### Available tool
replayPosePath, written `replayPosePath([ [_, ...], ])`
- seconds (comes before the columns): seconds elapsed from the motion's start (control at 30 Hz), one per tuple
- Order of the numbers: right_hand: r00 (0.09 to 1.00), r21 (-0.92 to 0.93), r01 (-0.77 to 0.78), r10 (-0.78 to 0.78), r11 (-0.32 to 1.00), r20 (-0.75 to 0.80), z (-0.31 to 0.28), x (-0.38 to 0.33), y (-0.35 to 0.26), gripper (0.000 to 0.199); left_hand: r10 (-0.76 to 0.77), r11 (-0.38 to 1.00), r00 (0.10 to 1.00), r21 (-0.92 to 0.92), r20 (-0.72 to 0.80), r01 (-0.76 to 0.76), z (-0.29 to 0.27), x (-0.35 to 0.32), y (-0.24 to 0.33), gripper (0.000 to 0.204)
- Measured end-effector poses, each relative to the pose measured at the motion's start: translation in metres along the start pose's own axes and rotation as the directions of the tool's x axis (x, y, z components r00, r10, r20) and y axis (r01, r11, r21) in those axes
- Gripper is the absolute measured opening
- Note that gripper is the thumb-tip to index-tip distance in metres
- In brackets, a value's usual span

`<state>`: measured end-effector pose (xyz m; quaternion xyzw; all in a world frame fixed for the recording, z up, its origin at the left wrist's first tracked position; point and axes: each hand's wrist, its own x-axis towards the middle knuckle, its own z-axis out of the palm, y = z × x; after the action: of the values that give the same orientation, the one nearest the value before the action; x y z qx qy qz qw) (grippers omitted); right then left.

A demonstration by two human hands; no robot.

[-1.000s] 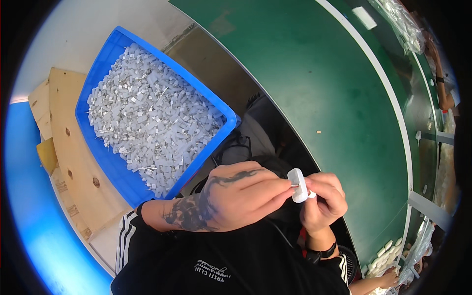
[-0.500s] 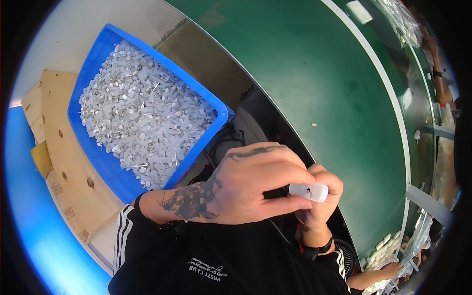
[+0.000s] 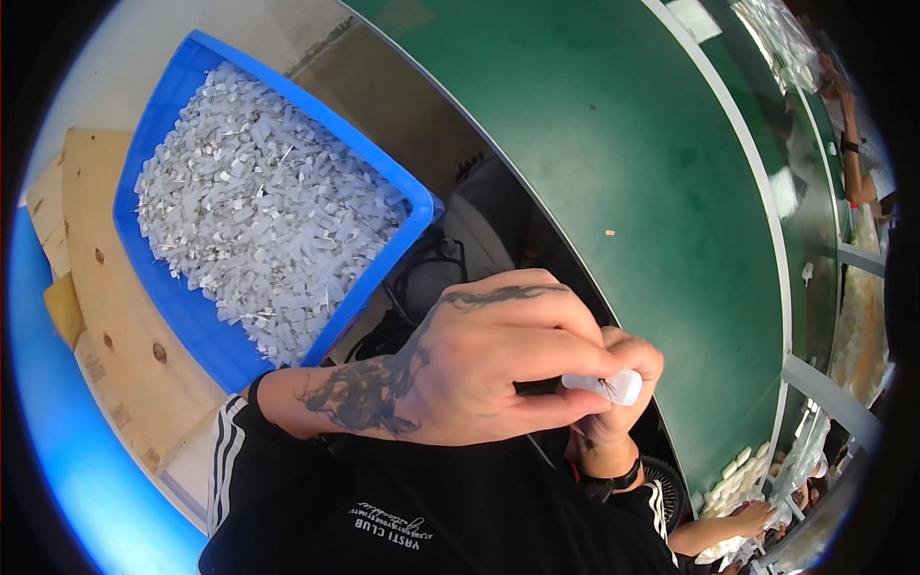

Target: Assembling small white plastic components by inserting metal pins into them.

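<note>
Between my two hands is a small whitish, translucent plastic piece [image 3: 625, 387] with a thin dark mark on its face. My left hand [image 3: 513, 355] pinches its left end between thumb and forefinger. Behind and to the right, my right hand [image 3: 640, 360] is curled around the piece's other end, its fingers partly covered by the left hand. To the left of my hands stands a blue bin [image 3: 419, 216] heaped with similar whitish plastic pieces [image 3: 278, 211], some with thin metal pins showing.
A green table [image 3: 575, 144] with a pale rim strip runs along the right. One tiny tan bit [image 3: 609, 233] lies on it. At lower right, another person's hand [image 3: 752, 519] is beside a pile of pale oblong pieces [image 3: 733, 479]. Plywood [image 3: 125, 287] lies left of the bin.
The view has shifted slightly, so the bin sits a little further up and left. The piece sits slightly lower and is tilted a bit differently; both hands keep their grip.
</note>
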<state>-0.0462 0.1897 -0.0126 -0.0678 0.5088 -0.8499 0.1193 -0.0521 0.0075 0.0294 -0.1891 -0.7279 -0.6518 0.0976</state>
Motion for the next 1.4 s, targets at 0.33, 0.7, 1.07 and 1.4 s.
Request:
replayPosePath([
  [0.33,1.000,0.021,-0.018,0.018,1.000,-0.014,-0.002,-0.002,0.000,0.009,-0.018,0.998,1.000,0.055,-0.025,0.019,0.000,0.001,0.001,0.033],
  [0.7,0.997,0.062,-0.062,0.064,0.996,-0.032,0.004,-0.002,-0.004,0.009,0.138,0.976,0.989,0.178,-0.059,-0.125,0.002,-0.007,0.001,0.035],
  [1.07,0.999,0.043,-0.045,0.046,0.998,-0.014,0.002,0.000,0.001,0.011,0.145,0.972,0.986,0.196,-0.080,-0.127,0.003,-0.007,-0.004,0.035],
  [1.4,0.990,0.081,-0.089,0.097,0.993,-0.099,0.009,-0.001,0.002,0.021,-0.017,0.995,0.984,0.089,-0.178,0.034,0.005,-0.007,-0.005,0.036],
])
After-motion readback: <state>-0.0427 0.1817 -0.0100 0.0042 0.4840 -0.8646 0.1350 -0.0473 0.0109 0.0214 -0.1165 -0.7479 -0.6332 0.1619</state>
